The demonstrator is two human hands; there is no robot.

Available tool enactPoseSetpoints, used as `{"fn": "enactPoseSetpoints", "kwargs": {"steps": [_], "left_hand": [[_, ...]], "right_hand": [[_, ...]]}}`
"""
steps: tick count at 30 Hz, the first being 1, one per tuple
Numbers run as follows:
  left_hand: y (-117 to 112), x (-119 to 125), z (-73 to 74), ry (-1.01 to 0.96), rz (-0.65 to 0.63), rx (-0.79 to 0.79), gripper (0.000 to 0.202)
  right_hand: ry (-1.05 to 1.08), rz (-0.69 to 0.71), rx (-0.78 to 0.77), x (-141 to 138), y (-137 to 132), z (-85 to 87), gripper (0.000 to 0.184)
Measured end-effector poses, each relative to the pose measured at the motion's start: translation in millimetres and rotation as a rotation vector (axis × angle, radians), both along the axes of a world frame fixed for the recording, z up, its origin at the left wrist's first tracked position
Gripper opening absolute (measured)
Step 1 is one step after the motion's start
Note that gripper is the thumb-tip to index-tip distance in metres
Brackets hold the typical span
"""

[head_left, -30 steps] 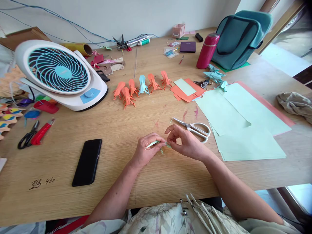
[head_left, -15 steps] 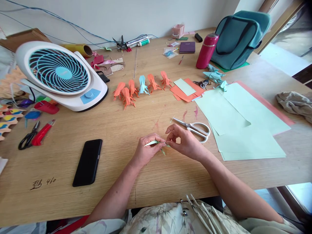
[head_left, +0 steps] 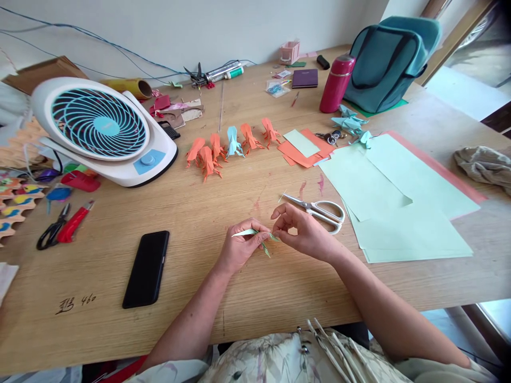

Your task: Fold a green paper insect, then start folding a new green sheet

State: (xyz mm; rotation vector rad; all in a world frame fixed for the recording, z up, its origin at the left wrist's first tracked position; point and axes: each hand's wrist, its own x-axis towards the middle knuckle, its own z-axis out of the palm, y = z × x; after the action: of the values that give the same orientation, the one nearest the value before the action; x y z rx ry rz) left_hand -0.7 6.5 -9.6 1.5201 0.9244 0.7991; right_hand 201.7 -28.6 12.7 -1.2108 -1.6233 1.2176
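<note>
My left hand [head_left: 242, 244] pinches a pale green folded paper figure [head_left: 244, 232] between thumb and fingers. A wide flat flap points left from the grip, and thin narrow legs stick out to the right and downward. Fingers curled, my right hand [head_left: 301, 233] has its thumb and index finger closed at the tip of one thin leg; the fingers partly hide the contact. Just beyond that hand lie white-handled scissors [head_left: 319, 211]. Farther back stand several orange origami figures [head_left: 206, 161] and one light blue figure [head_left: 233, 141].
Pale green paper sheets [head_left: 415, 234] lie at the right, with orange paper [head_left: 307, 151] behind. A black phone [head_left: 146, 269], a red cutter [head_left: 75, 223] and a fan [head_left: 106, 127] are on the left. A pink bottle [head_left: 337, 84] and teal bag [head_left: 385, 64] stand at the back right.
My right fingertips have shifted slightly right, away from my left hand, and more of the thin green legs shows between the hands. The view has turned slightly.
</note>
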Motion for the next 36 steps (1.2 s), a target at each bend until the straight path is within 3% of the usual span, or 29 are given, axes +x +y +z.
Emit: {"fn": "enactPoseSetpoints", "kwargs": {"steps": [4, 11, 23, 36], "left_hand": [[0, 0, 1.4, -0.018, 0.010, 0.011, 0.026], [-2, 2, 3.2, -0.070, 0.014, -0.022, 0.024], [-3, 5, 5.7, -0.055, 0.014, -0.036, 0.027], [-4, 4, 6.3, -0.120, -0.059, -0.065, 0.023]], "right_hand": [[0.058, 0.053, -0.039, 1, 1, 0.1, 0.026], [0.130, 0.028, -0.058, -1, 2, 0.0, 0.018], [0.047, -0.020, 0.015, -4, -1, 0.8, 0.021], [0.349, 0.104, -0.207, -5, 4, -13.0, 0.028]]}}
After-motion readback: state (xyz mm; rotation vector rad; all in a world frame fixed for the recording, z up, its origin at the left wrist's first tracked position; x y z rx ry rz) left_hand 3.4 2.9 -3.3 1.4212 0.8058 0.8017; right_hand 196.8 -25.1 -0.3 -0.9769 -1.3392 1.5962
